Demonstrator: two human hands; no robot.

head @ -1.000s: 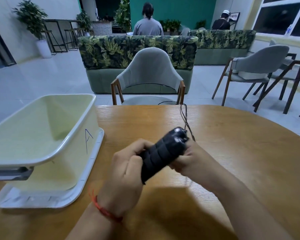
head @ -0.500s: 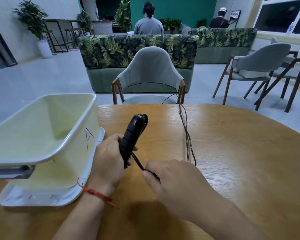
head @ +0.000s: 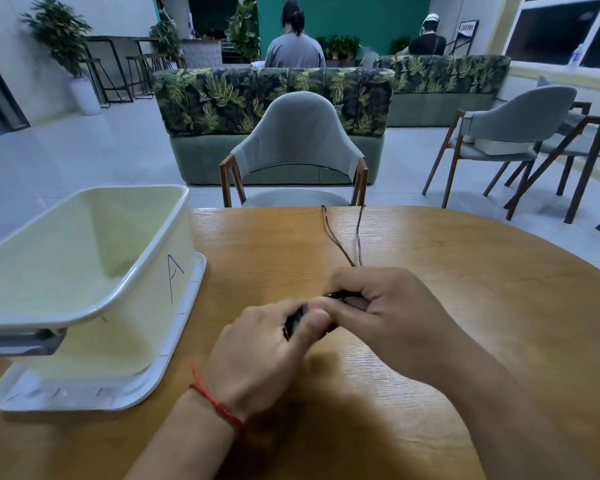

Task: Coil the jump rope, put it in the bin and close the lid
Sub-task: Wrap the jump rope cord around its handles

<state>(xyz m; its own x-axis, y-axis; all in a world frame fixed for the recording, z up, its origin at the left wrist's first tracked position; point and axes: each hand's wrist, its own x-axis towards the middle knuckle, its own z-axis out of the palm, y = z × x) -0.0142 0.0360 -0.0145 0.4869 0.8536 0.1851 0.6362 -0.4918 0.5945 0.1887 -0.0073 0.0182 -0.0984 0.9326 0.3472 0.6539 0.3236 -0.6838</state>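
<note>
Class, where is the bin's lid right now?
In the head view, the lid lies flat on the table at left, underneath the open bin, left of both hands.

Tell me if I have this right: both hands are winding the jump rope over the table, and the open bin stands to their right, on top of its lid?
Not quite: the head view shows the bin to the left of the hands, not the right. The rest holds: the left hand and right hand work the jump rope over the table, and the open bin stands on its lid.

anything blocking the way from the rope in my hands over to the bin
Nothing visible does. Bare table lies between the jump rope handles and the bin, which sits open on its lid, left of the hands.
</note>
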